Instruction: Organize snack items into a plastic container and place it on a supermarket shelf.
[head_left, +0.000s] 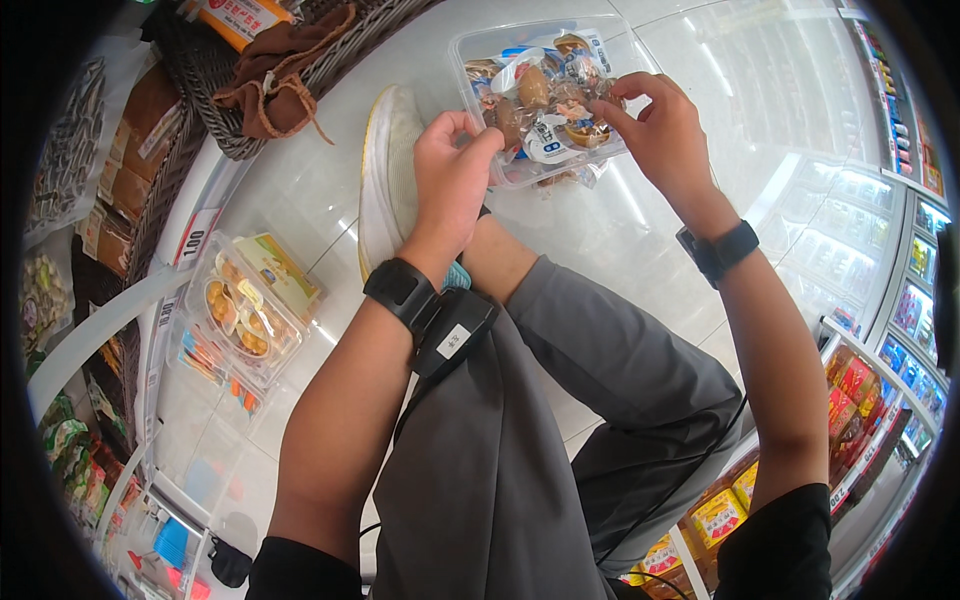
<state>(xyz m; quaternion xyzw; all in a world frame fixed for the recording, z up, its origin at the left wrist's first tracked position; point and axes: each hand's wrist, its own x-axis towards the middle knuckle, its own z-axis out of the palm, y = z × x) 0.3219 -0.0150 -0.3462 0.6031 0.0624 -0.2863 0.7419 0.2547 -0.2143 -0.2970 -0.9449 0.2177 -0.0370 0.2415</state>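
Note:
A clear plastic box (517, 181) holds several individually wrapped brown snacks (534, 88), some in clear film and some in white-and-blue printed packets. My left hand (456, 161) grips the box's near left corner, thumb over the rim. At the box's right side, the thumb and forefinger of my right hand (664, 127) pinch one of the wrapped snacks (606, 91). Its lower part merges with the pile, so its full shape is hidden. Below the near wall, more clear wrapping (574, 177) shows at floor level.
On my left stand shelves with price tags (196, 237) and a dark wicker basket (315, 64) holding a brown cloth pouch (274, 97). Another clear box (251, 315) of packed food sits on the tiled floor (322, 187). Yellow packs (718, 517) line a shelf at lower right.

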